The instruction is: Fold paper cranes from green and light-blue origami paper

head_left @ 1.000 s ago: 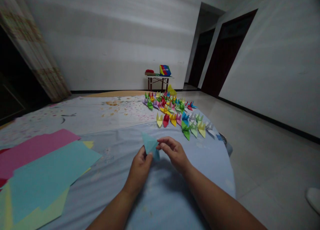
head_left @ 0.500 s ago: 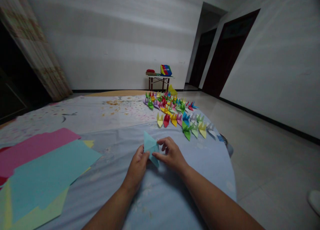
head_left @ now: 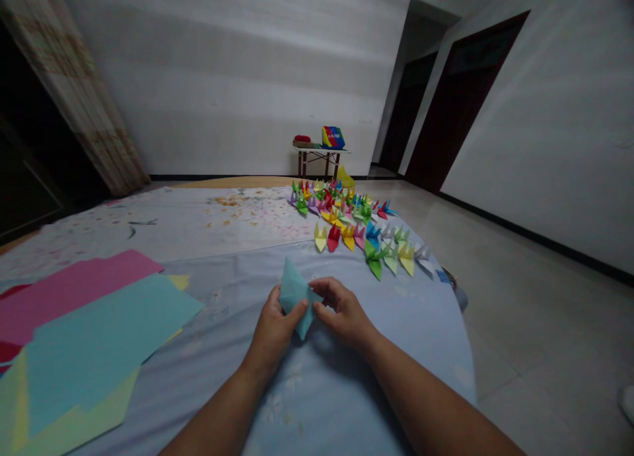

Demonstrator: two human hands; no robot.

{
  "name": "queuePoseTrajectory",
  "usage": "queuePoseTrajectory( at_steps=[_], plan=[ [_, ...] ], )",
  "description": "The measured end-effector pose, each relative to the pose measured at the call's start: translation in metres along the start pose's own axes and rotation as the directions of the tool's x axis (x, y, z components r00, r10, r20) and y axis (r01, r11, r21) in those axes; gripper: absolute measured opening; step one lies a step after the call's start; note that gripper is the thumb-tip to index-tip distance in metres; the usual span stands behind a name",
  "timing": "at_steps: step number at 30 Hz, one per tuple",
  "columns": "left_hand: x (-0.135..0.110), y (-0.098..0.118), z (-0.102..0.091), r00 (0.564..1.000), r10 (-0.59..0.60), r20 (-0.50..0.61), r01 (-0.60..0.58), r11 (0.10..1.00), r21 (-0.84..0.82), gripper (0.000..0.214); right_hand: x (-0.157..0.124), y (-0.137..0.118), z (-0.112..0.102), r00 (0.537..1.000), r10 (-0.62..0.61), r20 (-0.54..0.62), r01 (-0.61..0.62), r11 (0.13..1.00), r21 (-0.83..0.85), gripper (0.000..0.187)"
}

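Observation:
A folded light-blue paper piece (head_left: 296,292) is held upright over the pale blue sheet (head_left: 238,377), pinched from both sides. My left hand (head_left: 273,327) grips its lower left edge with thumb and fingers closed. My right hand (head_left: 341,314) pinches its right edge, fingers curled. Beyond the hands stand several folded paper cranes (head_left: 369,241) in many colours, set in rows toward the far right of the sheet.
Large flat sheets lie at the left: a teal one (head_left: 99,344), a pink one (head_left: 74,291) and yellow-green ones (head_left: 74,423). A small table (head_left: 321,158) with a colourful box stands by the far wall. Bare tiled floor (head_left: 535,311) lies to the right, with dark doorways beyond.
The paper piece has turned and sunk slightly between my hands, and my fingers have shifted their pinch on it. The camera has tilted a little.

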State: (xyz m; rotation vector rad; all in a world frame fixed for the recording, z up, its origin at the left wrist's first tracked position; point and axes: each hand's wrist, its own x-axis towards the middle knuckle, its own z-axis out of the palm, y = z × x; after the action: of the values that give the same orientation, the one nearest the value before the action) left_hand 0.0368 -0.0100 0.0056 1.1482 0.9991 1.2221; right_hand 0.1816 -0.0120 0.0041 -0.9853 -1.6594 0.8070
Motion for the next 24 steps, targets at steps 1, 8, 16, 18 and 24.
queuePoseTrajectory(
  at_steps=[1,8,16,18,24],
  plan=[
    [0.000,0.000,0.000,1.000,0.003,0.014,-0.003,1.000,-0.019,0.039,0.000,0.002,-0.001,1.000,0.019,-0.007,-0.019,1.000,0.024,0.030],
    [0.001,0.003,-0.001,0.994,-0.093,0.059,0.104,0.966,-0.236,0.052,0.005,0.013,-0.011,0.990,0.125,-0.066,-0.123,0.992,0.037,0.015],
    [0.003,0.006,-0.004,0.987,-0.158,0.028,0.158,0.932,-0.325,0.057,0.002,0.006,-0.020,0.992,0.075,0.099,-0.057,0.983,-0.175,0.029],
    [0.004,0.004,-0.005,0.987,-0.159,0.011,0.155,0.937,-0.314,0.062,0.001,0.005,-0.023,0.987,-0.001,0.159,0.040,0.970,-0.238,0.040],
    [0.004,0.002,-0.007,0.991,-0.127,0.041,0.134,0.949,-0.286,0.063,0.003,0.006,-0.031,0.971,-0.168,0.168,0.227,0.866,-0.445,0.025]
  ],
)
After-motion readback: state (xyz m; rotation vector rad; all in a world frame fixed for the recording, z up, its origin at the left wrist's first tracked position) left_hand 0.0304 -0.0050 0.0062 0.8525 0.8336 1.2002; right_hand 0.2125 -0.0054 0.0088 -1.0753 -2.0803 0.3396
